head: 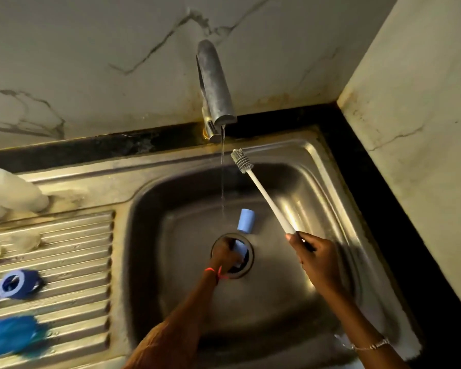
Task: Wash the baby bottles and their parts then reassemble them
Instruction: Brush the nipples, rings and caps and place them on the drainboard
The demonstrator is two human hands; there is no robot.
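Observation:
Down in the steel sink (290,302), my left hand (225,255) grips a light blue bottle part (240,250) over the round drain. A second light blue cylinder (246,221) lies on the sink floor just beyond it, beside the thin stream of water. My right hand (312,255) holds the white handle of a bottle brush (261,190), which points up and left, its ribbed head close to the water from the tap (214,86).
On the ridged drainboard (72,262) at left lie a dark blue ring (18,284) and blurred blue parts (12,335). White foam (10,194) sits at the drainboard's back. A black counter edge and a wall close the right side.

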